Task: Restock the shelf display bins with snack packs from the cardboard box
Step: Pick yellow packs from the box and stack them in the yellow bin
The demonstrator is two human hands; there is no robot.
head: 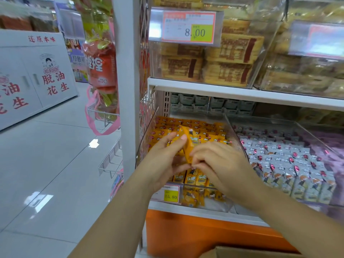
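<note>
Head-worn camera view looking down at a shop shelf. Both bare hands meet above a clear display bin [147, 138] at the left end of the lower shelf. The left hand [167, 155] cradles a yellow snack pack [192, 144], fingers laid along its side and thumb tucked beneath. The right hand [221, 164] pinches the pack's lower edge with curled fingers. The pack is blurred and may be more than one. It is tilted, above the rows lying in the bin and not yet set down. The bin looks largely stocked: neat yellow rows fill its back and middle, a row stands at the front, and a few loose packs lie lower down beside the price tag [170, 196]. The neighbouring bin [290, 164] to the right holds silver-white packs and appears full. A corner of the cardboard box [242, 252] shows at the bottom edge; its contents are hidden, so how much stock remains cannot be told. Room is tight: the bin's clear side walls rise on either side of the hands, the white shelf upright [126, 90] stands just to the left, and the upper shelf [242, 92] overhangs the back rows. The likely way in is from the front and above; tiled floor [55, 164] stretches away to the left.
</note>
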